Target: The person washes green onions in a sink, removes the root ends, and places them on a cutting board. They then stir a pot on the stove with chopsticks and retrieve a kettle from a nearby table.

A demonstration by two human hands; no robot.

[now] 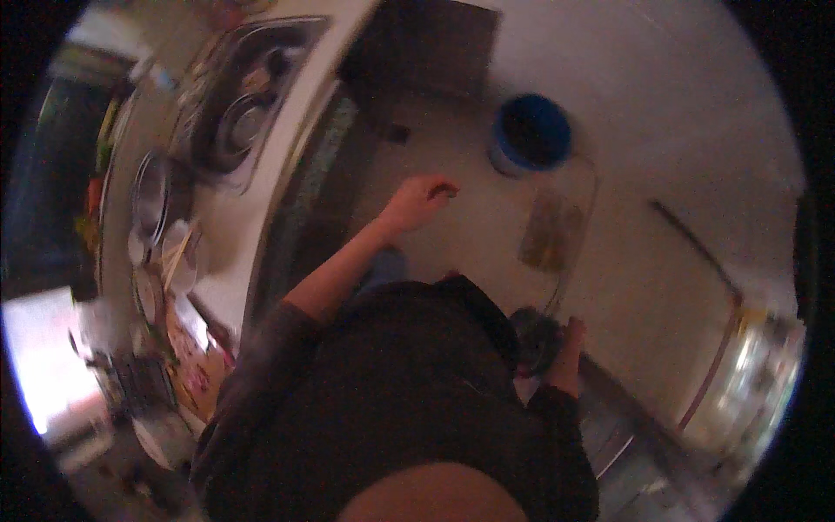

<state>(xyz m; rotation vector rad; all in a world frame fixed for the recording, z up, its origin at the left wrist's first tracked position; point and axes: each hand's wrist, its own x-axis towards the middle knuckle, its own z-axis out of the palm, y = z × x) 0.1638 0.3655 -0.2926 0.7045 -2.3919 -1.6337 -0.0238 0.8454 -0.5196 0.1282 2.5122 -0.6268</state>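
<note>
My left hand hangs over the floor in front of my body, its fingers loosely curled around a small dark gap. Whether that gap is shadow or a small object is not clear. A blue-rimmed bucket stands on the floor beyond it, with a dark inside. At my right side, my right hand is low beside a dark, roundish object; blur hides whether they touch. A brownish rectangular thing lies between the bucket and that hand.
Along the left runs a pale counter with a metal sink holding dishes. A pot, a cutting board and a knife are on it. A dark box-like block stands ahead.
</note>
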